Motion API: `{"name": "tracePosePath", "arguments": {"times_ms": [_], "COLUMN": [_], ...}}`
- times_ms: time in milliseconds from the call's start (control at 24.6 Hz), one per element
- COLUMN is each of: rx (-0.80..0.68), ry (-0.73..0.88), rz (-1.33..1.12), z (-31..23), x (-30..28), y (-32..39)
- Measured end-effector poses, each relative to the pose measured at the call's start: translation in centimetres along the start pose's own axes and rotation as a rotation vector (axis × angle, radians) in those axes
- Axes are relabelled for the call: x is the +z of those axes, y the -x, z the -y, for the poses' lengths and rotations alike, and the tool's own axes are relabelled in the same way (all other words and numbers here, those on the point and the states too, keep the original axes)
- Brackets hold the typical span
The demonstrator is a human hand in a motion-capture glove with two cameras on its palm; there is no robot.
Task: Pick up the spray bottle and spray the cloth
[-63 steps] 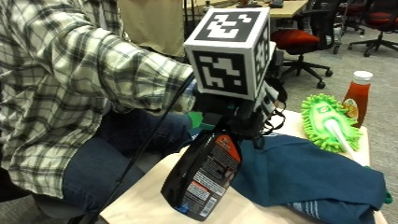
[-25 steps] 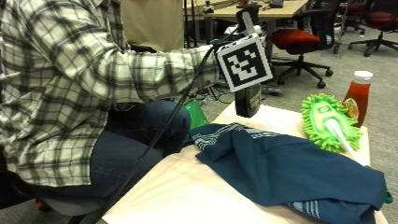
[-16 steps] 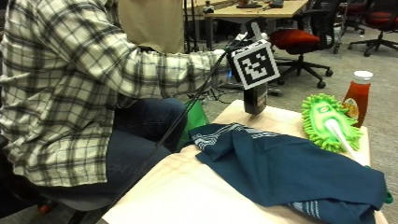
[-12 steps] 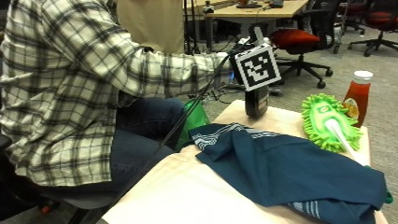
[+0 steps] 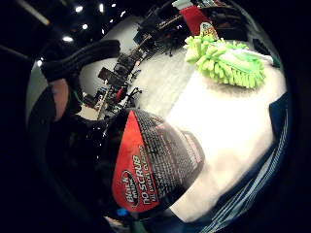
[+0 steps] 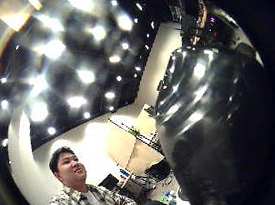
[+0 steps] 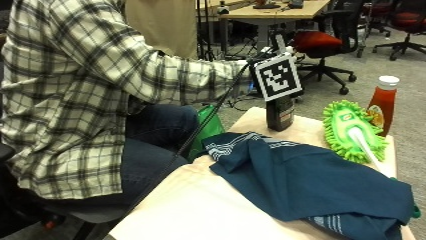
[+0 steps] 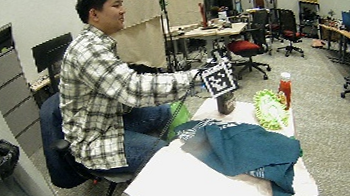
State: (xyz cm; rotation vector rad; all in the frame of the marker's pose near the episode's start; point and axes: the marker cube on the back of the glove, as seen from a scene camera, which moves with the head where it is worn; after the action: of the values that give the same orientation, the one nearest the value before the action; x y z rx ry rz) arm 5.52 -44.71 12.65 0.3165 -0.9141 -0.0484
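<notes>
The dark plastic spray bottle with a red label [image 7: 280, 113] is standing upright on the pale table [image 7: 200, 200], at twelve o'clock of the crumpled dark-blue cloth [image 7: 313, 182]. It is being gripped at the top by the gloved right hand [image 7: 266, 55], fingers curled around it, seemingly to steady it.

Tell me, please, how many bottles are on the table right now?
2: the dark spray bottle stands at the table's far edge under the gloved hand; the red sauce bottle stands beside the green duster.
</notes>
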Motion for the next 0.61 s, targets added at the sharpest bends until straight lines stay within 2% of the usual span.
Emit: {"name": "tracePosePath", "arguments": {"times_ms": [609], "rx": [0.047], "ry": [0.108], "rz": [0.077], "z": [-0.47], "x": [-0.94], "y": [-0.24]}}
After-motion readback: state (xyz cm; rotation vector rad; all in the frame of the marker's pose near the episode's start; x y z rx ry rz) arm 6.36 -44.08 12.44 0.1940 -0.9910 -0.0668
